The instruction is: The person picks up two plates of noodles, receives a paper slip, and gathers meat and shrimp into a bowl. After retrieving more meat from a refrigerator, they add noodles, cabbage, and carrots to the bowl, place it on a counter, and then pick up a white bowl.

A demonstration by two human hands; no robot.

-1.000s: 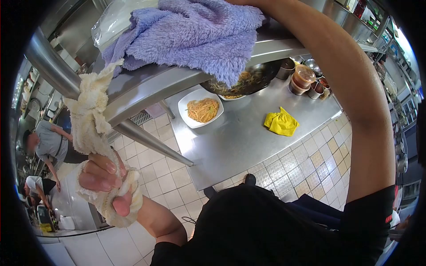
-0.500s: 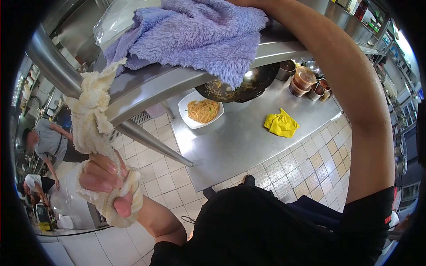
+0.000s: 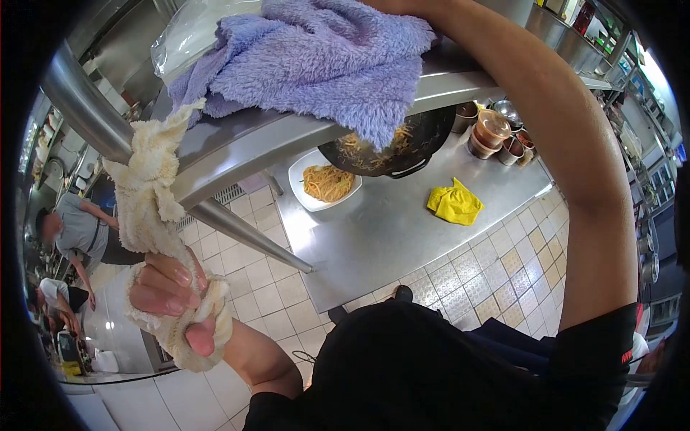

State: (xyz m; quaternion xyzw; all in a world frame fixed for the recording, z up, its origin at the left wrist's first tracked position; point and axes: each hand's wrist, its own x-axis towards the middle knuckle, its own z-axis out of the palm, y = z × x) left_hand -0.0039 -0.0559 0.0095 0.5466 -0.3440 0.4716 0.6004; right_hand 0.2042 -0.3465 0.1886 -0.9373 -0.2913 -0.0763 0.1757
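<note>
A cream terry cloth (image 3: 147,179) is wrapped around my left hand (image 3: 169,294), its fingers curled closed over the fabric. The cloth's twisted upper part rises along the metal post (image 3: 90,108) at the left. My right forearm (image 3: 532,79) arches over the shelf, and its hand lies beyond the top edge, out of sight. A fluffy purple towel (image 3: 316,65) hangs over the shelf's edge. Below the shelf, a dark wok (image 3: 431,136) holds some noodles, partly hidden by the towel. Beside it, a white square dish (image 3: 296,172) contains a portion of noodles (image 3: 327,183).
A yellow cloth (image 3: 455,202) lies on the steel counter (image 3: 359,248). Metal containers (image 3: 511,151) and a lidded plastic tub (image 3: 492,126) stand at its right. Clear plastic (image 3: 187,39) sits on the shelf (image 3: 241,158). Two people work at the far left, one in a grey shirt (image 3: 80,219).
The wok has shifted slightly lower and its noodles show in a different position. My left hand and the cloth have barely moved. The purple towel stays where it was.
</note>
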